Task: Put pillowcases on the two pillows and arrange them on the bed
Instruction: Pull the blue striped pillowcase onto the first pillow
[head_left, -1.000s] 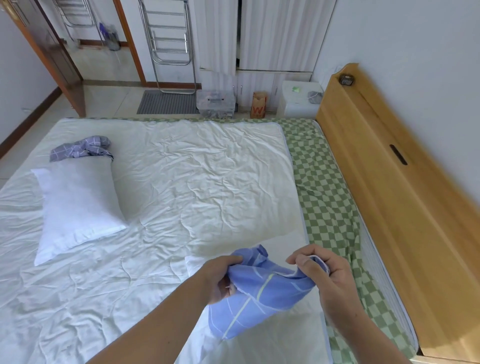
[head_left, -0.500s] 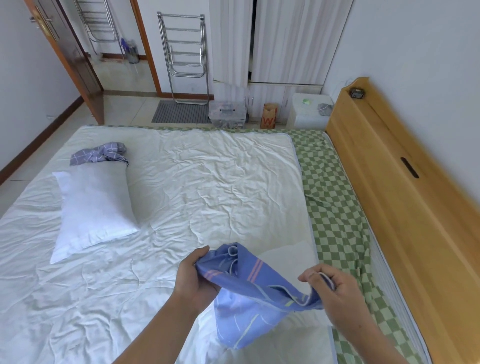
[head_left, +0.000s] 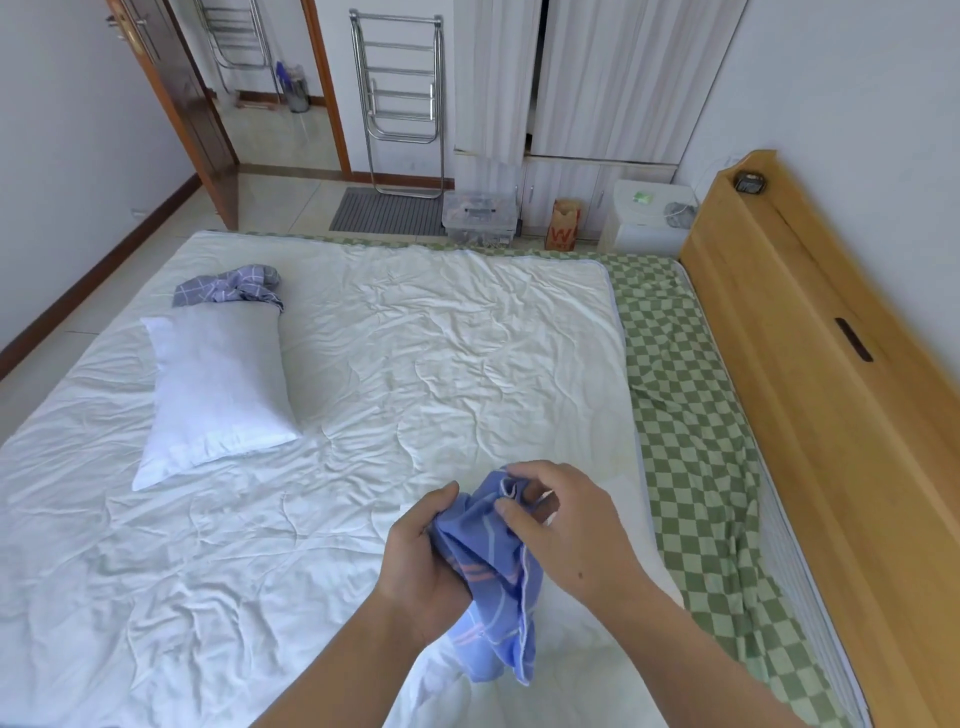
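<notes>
**Pillowcase bunched up, looking for its opening**

Here the bed (head_left: 415, 364), spread with a wrinkled white quilt, fills the view, a wooden headboard (head_left: 810, 395) along its right. A bare white pillow (head_left: 218, 384) lies on the left, touching a second, crumpled checked pillowcase (head_left: 228, 288) beyond it. Over the near edge, the left hand (head_left: 421, 561) grips the blue pillowcase (head_left: 488, 587) from below while the right hand (head_left: 566, 530) pinches its hem, probably gathering the cloth to find the mouth. A paper bag (head_left: 565, 224) on the floor carries red lettering, too small to read.
</notes>
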